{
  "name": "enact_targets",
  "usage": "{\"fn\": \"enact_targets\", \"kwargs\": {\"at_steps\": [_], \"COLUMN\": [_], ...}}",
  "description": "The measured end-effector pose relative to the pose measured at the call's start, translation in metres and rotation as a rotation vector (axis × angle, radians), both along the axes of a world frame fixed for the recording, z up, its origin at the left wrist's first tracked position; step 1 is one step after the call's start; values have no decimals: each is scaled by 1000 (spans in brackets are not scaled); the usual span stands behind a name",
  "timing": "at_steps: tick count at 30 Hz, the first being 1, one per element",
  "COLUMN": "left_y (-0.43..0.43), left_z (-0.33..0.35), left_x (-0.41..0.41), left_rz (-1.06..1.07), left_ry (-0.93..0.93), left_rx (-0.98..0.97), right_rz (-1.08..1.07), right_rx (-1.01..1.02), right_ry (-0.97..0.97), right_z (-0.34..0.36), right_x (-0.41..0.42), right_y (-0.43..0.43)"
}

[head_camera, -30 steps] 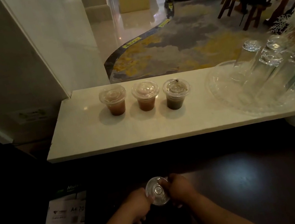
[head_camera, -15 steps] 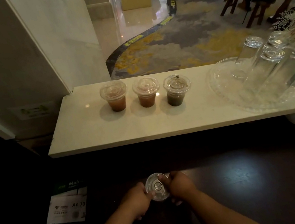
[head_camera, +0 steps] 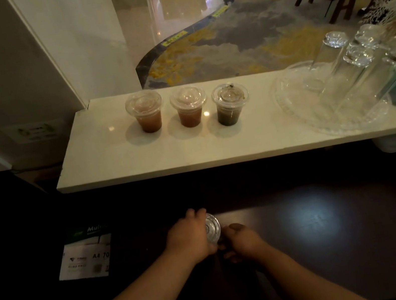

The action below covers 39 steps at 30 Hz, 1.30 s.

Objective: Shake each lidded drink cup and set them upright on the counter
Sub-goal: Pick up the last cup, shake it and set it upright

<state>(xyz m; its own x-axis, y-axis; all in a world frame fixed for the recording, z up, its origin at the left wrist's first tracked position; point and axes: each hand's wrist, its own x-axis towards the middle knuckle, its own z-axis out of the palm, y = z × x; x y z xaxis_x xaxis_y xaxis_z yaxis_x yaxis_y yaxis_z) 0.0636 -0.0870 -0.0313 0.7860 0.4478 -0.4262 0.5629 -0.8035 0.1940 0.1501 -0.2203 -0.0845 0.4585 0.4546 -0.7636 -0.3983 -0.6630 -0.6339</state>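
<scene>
Both hands low at 6 o'clock, left hand (head_camera: pixel 190 238) and right hand (head_camera: pixel 242 241) wrapped around one lidded cup (head_camera: pixel 212 228), three cups (head_camera: pixel 188 106) standing on the counter (head_camera: pixel 114 159) at 12 o'clock

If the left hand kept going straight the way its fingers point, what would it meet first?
The left hand, gripping the lidded cup, points toward the counter. It would likely meet the counter's front edge first, below the row of cups; depth is unclear in the dark.
</scene>
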Motion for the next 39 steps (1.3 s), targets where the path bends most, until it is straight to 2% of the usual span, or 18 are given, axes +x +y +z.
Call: {"fn": "enact_targets", "kwargs": {"at_steps": [8, 18, 22, 27, 31, 35, 39], "left_y": [-4, -3, -5, -7, -11, -13, -13], "left_z": [0, -5, -11, -26, -40, -44, -45], "left_x": [3, 0, 5, 18, 16, 15, 15], "left_rz": [-20, -17, -77, -281, -248, -250, -262], "left_ry": [19, 6, -19, -48, -88, -114, -142], "left_rx": [59, 10, -19, 21, 51, 109, 146], "right_rz": [-7, 1, 74, -91, -161, -205, -186], "right_rx": [-14, -28, -37, -35, -36, 6, 35], "right_ry": [26, 20, -65, 18, -2, 117, 130], "right_z": [-7, 8, 7, 5, 5, 2, 3], "right_x": [-5, -8, -8, -3, 5, 6, 5], "right_y": [-8, -12, -9, -14, -17, -10, -7]}}
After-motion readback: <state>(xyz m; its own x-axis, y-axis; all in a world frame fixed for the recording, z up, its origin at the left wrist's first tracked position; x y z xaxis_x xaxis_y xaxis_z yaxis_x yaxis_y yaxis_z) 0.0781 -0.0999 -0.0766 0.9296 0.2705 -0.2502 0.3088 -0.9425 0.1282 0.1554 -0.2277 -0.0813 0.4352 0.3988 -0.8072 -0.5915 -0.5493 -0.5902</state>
